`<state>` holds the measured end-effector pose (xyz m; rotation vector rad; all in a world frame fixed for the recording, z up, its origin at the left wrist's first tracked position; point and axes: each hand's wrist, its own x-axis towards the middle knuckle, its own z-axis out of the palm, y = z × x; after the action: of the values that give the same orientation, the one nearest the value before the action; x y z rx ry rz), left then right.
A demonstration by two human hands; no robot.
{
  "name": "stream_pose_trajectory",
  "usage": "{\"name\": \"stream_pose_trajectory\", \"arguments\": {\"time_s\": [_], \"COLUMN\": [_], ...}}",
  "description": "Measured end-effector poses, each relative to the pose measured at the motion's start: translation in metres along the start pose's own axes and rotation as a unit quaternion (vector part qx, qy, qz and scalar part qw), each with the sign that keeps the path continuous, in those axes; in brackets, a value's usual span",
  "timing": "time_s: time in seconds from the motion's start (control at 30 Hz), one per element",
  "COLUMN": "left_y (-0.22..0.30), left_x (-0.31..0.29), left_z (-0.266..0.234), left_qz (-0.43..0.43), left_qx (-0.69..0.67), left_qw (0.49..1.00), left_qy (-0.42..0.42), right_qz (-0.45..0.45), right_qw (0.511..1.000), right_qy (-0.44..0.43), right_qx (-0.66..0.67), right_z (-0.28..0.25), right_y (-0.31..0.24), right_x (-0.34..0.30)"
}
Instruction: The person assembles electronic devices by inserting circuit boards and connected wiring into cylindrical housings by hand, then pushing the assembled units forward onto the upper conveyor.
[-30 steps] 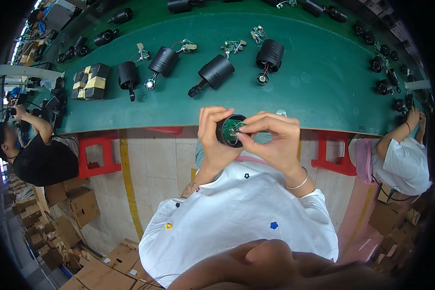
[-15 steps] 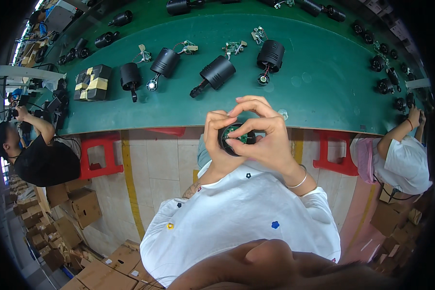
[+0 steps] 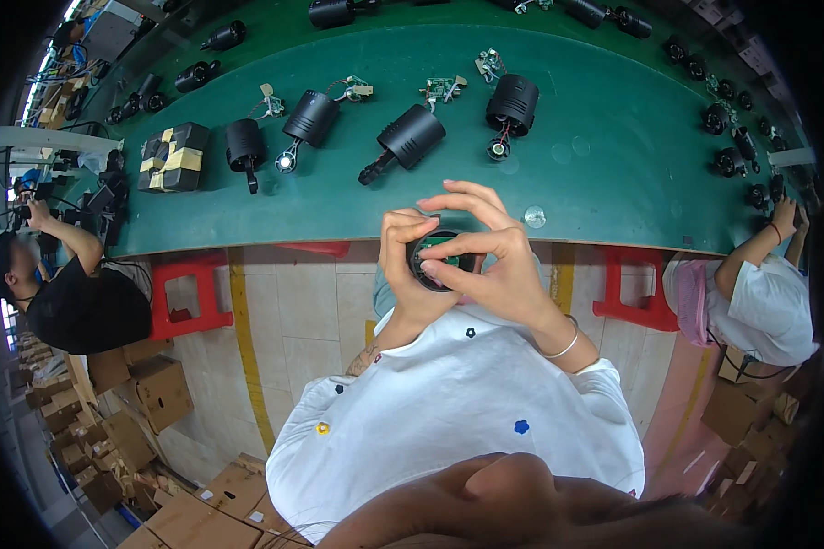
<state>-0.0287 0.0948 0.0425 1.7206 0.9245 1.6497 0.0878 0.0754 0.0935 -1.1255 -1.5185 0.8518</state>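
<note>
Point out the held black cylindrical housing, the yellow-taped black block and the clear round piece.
Black cylindrical housing (image 3: 415,260), head view: left side of its rim.
Yellow-taped black block (image 3: 183,158), head view: tape near its middle.
Clear round piece (image 3: 535,217), head view: its middle.

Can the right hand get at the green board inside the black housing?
Probably yes: the left hand holds the black housing from the side, leaving its mouth accessible to the right hand.

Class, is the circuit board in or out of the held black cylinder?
In: the green circuit board shows inside the open black cylinder; depth unclear.
</note>
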Motion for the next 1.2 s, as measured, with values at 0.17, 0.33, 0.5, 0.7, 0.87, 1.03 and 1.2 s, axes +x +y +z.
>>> {"name": "stream_pose_trajectory", "arguments": {"time_s": [0.17,0.33,0.5,0.7,0.87,1.03,1.2], "left_y": [0.001,-0.002,-0.001,-0.001,-0.002,0.003,0.005], "left_x": [0.002,-0.001,-0.001,-0.001,-0.001,0.002,0.004], "left_z": [0.000,-0.001,-0.003,-0.003,-0.005,-0.007,-0.007], "left_qz": [0.036,0.078,0.090,0.076,0.018,-0.011,-0.013], "left_qx": [0.077,0.089,0.106,0.095,0.063,0.034,0.036], "left_qw": [0.996,0.993,0.990,0.992,0.997,0.998,0.997], "left_qy": [0.004,-0.004,-0.026,-0.035,-0.042,-0.047,-0.062], "right_qz": [0.145,0.203,0.150,0.146,0.228,0.214,0.191], "right_qw": [0.985,0.913,0.927,0.926,0.913,0.909,0.936], "right_qy": [0.050,0.018,-0.020,0.002,0.022,-0.024,-0.030], "right_qx": [0.083,0.353,0.344,0.348,0.336,0.358,0.293], "right_z": [0.005,0.008,0.007,0.008,0.007,-0.002,-0.005], "right_y": [-0.009,0.001,0.014,0.012,0.001,0.002,0.008], "right_x": [-0.010,-0.008,-0.011,-0.014,-0.009,-0.010,-0.007]}}
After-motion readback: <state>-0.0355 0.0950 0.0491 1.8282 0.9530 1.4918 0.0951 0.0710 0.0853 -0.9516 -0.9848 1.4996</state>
